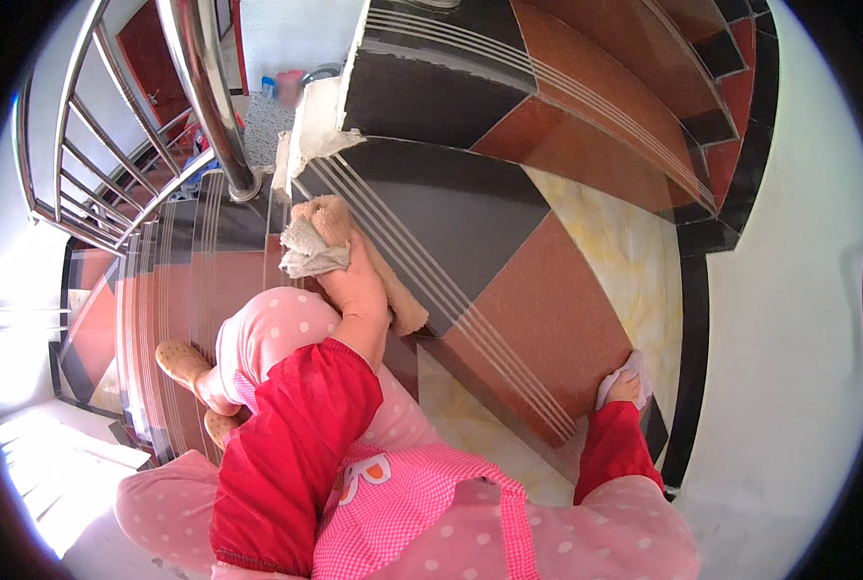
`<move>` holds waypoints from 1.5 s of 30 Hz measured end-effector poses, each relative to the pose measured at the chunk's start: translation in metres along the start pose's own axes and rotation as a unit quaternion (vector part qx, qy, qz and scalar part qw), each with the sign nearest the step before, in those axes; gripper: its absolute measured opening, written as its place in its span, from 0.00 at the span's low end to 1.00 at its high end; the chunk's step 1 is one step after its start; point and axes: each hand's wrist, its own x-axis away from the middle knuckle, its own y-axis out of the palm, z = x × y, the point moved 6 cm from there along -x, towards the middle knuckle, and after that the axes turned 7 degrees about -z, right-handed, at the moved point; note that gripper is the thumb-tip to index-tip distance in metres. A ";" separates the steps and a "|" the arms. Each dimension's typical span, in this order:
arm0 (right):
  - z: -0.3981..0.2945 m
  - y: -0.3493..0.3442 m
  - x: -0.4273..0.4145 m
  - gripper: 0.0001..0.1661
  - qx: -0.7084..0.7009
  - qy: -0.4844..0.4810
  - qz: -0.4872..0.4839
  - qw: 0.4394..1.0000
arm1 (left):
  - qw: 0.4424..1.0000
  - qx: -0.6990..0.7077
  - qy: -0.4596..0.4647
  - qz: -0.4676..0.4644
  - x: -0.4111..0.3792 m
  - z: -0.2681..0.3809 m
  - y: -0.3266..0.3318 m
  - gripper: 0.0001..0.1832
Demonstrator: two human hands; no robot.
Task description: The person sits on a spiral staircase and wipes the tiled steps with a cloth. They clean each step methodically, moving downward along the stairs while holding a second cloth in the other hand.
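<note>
On a stair tread (518,283) of black, reddish-brown and marbled yellow tiles, my right hand (625,388) presses a pale, light-coloured cloth (644,377) against the surface near the wall side. My left hand (357,286) grips a bunched tan towel (400,304) and a greyish rag (305,250) together. Part of the towel hangs along the striped front edge of the tread. Both forearms wear red sleeve covers (297,428). The fingers of my left hand are mostly hidden by the cloths.
A steel banister post (210,101) and railing (112,123) stand at the upper left. More steps descend on the left, and others rise at the top right. A white wall (779,304) borders the right. My bent knee (276,326) is close to my left hand.
</note>
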 end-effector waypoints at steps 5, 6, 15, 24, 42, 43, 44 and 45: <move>-0.031 0.009 0.031 0.34 0.018 -0.118 -0.024 0.993 | 0.998 -0.028 -0.053 0.008 0.001 -0.002 0.000 0.29; -0.057 -0.002 0.051 0.34 -0.004 -0.169 -0.023 0.985 | 0.998 -0.034 -0.056 0.018 0.002 0.002 -0.003 0.29; -0.319 -0.097 0.213 0.38 -0.150 -0.539 -0.130 0.818 | 0.996 -0.092 -0.012 0.003 -0.002 0.001 -0.003 0.31; -0.415 -0.117 0.208 0.35 -0.181 -0.625 -0.151 0.744 | 0.998 0.006 -0.050 -0.045 -0.015 -0.027 -0.007 0.29; -0.012 0.014 -0.041 0.32 0.094 -0.130 -0.086 0.983 | 0.994 0.028 -0.106 -0.021 0.001 -0.004 -0.006 0.29; 0.019 0.015 -0.030 0.33 0.106 -0.078 -0.101 0.986 | 0.992 0.036 -0.116 -0.022 0.004 0.000 -0.003 0.28; 0.047 0.014 -0.019 0.34 0.118 -0.028 -0.115 0.986 | 0.991 0.045 -0.127 -0.021 0.006 0.003 -0.002 0.28; 0.074 0.013 -0.007 0.34 0.047 0.065 -0.110 0.991 | 0.992 0.041 -0.116 -0.019 0.001 -0.004 -0.004 0.29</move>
